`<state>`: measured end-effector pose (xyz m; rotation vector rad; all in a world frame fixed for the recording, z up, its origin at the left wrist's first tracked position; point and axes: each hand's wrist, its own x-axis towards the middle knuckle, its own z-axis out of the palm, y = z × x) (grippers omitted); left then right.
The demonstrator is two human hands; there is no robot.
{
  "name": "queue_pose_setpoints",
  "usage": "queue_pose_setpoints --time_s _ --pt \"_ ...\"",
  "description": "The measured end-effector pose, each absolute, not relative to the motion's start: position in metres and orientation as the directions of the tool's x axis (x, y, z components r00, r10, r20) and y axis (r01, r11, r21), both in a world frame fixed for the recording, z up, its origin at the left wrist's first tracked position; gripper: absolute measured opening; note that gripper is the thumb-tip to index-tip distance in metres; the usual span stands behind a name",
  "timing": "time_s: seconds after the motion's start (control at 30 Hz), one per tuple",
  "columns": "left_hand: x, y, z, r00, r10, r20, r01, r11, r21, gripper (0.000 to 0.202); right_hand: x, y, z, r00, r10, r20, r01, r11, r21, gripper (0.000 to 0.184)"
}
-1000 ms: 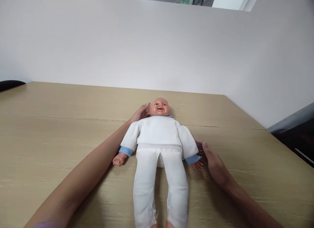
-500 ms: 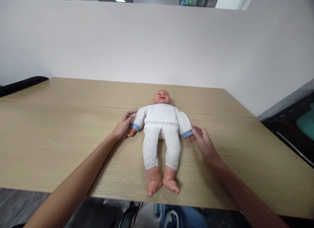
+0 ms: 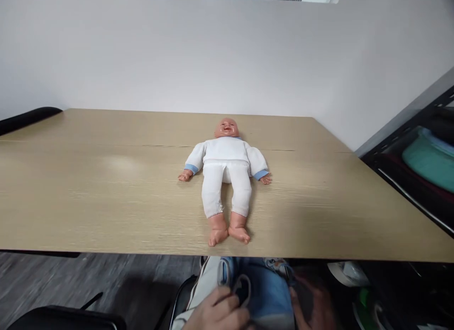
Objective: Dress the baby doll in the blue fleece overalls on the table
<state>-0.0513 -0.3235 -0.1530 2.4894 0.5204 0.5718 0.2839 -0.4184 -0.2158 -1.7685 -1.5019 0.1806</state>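
A baby doll [image 3: 227, 152] lies on its back on the table, head toward the wall. It wears a white top and trousers with blue cuffs, and its arms are spread. Below the table edge, a folded blue denim garment [image 3: 267, 285] with a pale loop of cord rests on my lap. My left hand [image 3: 222, 311] is there with curled fingers, closed at the garment's near left side; its grip is partly out of frame. At the garment's right side is my right hand [image 3: 312, 301], dark and blurred, its fingers unclear.
The wooden table [image 3: 106, 197] reaches back to a white wall [image 3: 213, 56]. A black shelf with a green cloth [image 3: 431, 157] stands at the right. A black chair [image 3: 67, 318] is at the lower left. Under the table on the right are a white item [image 3: 347, 273] and other dim things.
Both hands have left the doll's arms and come down to the denim garment on my lap. The doll keeps its pose; the view has tilted downward.
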Motion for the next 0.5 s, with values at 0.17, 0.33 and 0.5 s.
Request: queue_pose_setpoints --time_s 0.17,0.33,0.5 --pt "-0.031 -0.322 -0.192 0.717 0.687 -0.120 0.549 -0.450 0.704 0.081 0.282 -0.426 -0.270 0.483 0.867 0.122 0.618 -0.239 -0.749 0.043" --pt "-0.028 -0.315 -0.172 0.764 0.636 -0.107 0.550 -0.556 0.623 0.037 0.293 -0.416 -0.297 0.553 0.833 0.009 0.511 -0.331 -0.793 0.071" --pt "-0.006 -0.337 -0.181 0.811 0.400 0.426 0.269 -0.902 0.337 0.034 0.297 -0.388 -0.286 0.419 0.908 -0.020 0.582 -0.285 -0.761 0.065"
